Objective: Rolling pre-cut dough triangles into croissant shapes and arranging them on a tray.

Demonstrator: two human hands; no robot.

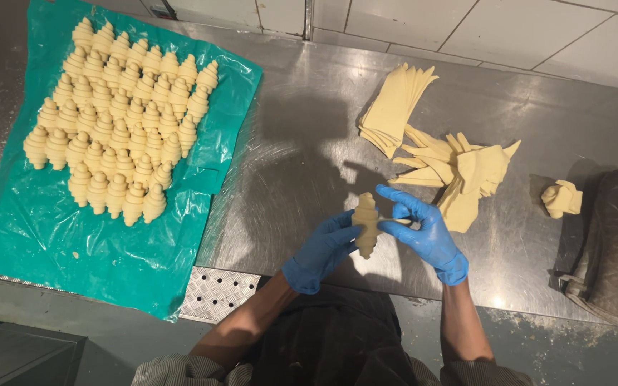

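Note:
Both my hands wear blue gloves and meet over the steel table (302,143). My left hand (321,251) grips a rolled raw croissant (366,223), held upright between the two hands. My right hand (423,230) touches the croissant's right side with its fingers partly spread. Just beyond my right hand lies a loose heap of cut dough triangles (459,168). A neater stack of triangles (393,107) sits further back.
Several rows of shaped croissants (116,129) lie on a green plastic sheet (51,236) at the left. A small lump of dough scraps (561,198) sits at the right, beside a dark quilted cloth (613,243). White wall tiles run along the back.

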